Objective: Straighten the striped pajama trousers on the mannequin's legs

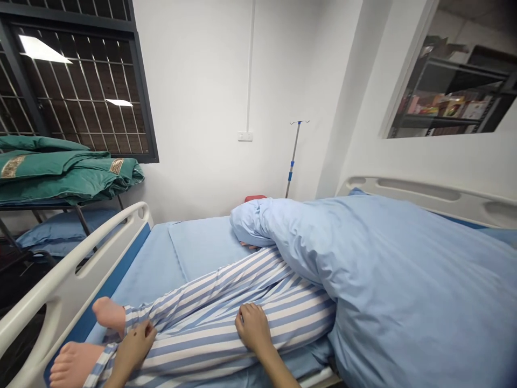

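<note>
- Boxes [452, 108] at upper right: any print too small to read.
- Striped trousers [202, 345] lie on the bed [202, 237], beneath both hands.
- Left hand [137, 342] is over the near leg's lower end, fingers curled; right hand [254, 326] rests farther up that leg, fingers bent. Whether either grasps cloth, cannot tell.
- Legs run from bare feet [75, 364] by the footboard [81, 256], rightward under the blue quilt [383, 253]; stripes follow their length.

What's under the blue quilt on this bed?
The striped trousers run in under the quilt from the blue sheet. Anything further in is covered and cannot be seen.
</note>
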Motion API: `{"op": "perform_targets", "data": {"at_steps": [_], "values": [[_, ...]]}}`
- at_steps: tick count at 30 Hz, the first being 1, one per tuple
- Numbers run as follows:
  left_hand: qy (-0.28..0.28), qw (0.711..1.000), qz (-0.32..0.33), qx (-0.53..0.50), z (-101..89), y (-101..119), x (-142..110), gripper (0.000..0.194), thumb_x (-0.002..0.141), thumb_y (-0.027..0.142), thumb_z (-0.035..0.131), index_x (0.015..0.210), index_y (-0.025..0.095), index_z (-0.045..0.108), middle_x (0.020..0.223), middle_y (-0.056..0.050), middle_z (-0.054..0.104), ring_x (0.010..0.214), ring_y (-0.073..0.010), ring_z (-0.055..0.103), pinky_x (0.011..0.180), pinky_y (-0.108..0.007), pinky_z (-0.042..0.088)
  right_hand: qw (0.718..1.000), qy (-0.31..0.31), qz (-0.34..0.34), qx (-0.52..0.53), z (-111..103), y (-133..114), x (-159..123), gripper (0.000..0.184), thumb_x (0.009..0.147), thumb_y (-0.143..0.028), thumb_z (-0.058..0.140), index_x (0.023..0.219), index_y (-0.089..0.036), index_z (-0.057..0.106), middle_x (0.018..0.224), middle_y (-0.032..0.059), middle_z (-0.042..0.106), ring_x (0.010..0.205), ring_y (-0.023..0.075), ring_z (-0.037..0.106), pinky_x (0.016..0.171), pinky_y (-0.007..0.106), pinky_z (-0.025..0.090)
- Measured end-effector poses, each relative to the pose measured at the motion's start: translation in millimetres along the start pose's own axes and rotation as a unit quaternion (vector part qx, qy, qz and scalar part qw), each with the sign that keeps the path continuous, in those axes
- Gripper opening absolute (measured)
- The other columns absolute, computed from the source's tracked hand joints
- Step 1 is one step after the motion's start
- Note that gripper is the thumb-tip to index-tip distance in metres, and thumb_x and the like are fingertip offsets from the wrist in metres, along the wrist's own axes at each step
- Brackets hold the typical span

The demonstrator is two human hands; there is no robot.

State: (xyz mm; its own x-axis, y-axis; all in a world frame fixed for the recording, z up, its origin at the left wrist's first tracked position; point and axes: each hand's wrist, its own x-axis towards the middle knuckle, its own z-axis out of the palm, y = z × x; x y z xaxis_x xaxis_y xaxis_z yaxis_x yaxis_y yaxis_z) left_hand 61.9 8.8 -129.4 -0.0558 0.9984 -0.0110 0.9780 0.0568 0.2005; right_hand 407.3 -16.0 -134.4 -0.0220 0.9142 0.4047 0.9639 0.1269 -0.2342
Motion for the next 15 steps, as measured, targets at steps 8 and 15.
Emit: {"op": "perform_targets", "data": {"at_steps": [8, 15], "values": [[-0.034, 0.982, 0.090, 0.161, -0.1, 5, -4, 0.040, 0.077, 0.013, 0.024, 0.092, 0.021, 0.061, 0.098, -0.012, 0.059, 0.085, -0.0289, 0.057, 0.066, -0.039, 0.042, 1.000, -0.012, -0.007, 0.017, 1, 0, 1, 0.019, 0.082, -0.017, 0.041, 0.072, -0.019, 0.057, 0.076, 0.0048, 0.060, 0.078, 0.0183, 0.051, 0.073, 0.029, 0.030], [-0.020, 0.994, 0.050, 0.100, 7.4, 4, -1, 0.035, 0.080, 0.017, 0.027, 0.089, 0.018, 0.061, 0.096, -0.012, 0.062, 0.085, -0.0265, 0.058, 0.068, -0.036, 0.041, 0.998, -0.050, 0.021, 0.021, 5, -1, 10, 0.018, 0.079, -0.019, 0.042, 0.070, -0.021, 0.058, 0.073, 0.0036, 0.062, 0.076, 0.0192, 0.054, 0.070, 0.030, 0.030]]}}
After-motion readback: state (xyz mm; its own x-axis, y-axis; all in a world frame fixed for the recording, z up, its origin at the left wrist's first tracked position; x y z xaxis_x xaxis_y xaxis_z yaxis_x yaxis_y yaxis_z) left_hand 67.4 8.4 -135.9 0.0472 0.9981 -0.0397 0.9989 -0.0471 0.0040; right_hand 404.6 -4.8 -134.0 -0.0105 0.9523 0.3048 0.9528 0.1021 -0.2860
